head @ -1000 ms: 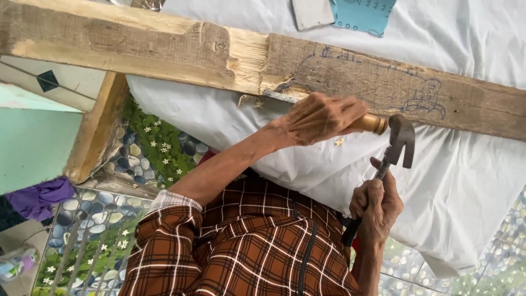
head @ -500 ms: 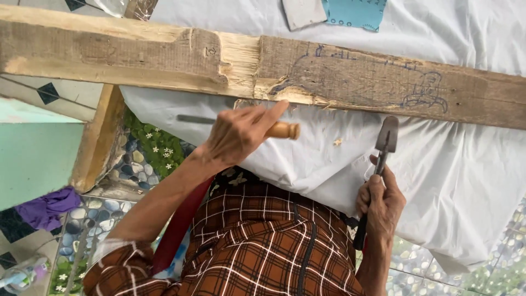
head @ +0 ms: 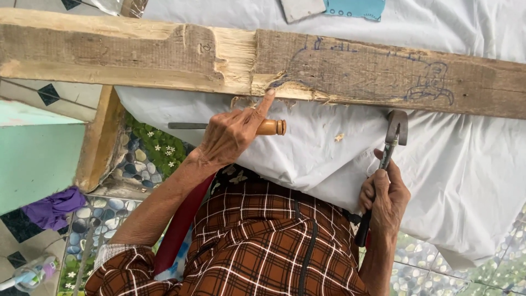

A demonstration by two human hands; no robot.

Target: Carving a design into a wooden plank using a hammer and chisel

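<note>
My left hand (head: 230, 140) is closed around a chisel (head: 271, 127) with a light wooden handle. Its metal blade sticks out to the left, and my index finger is stretched up to touch the chipped lower edge of a long wooden plank (head: 350, 71). The plank has a pale carved notch and a blue pen outline drawn on its right half. My right hand (head: 386, 197) grips the dark handle of a hammer (head: 395, 127), whose head is held upright just below the plank, right of the chisel.
A white cloth (head: 449, 164) lies under the plank and hangs over my lap, with wood chips (head: 338, 137) on it. A wooden post (head: 101, 140) runs down at the left. Pebble-pattern floor (head: 104, 214), purple cloth (head: 52, 208) and a blue card (head: 353, 8) are nearby.
My left hand has moved left along the plank's lower edge with the chisel, and its index finger now points up onto the chipped edge. The hammer has stayed nearly still.
</note>
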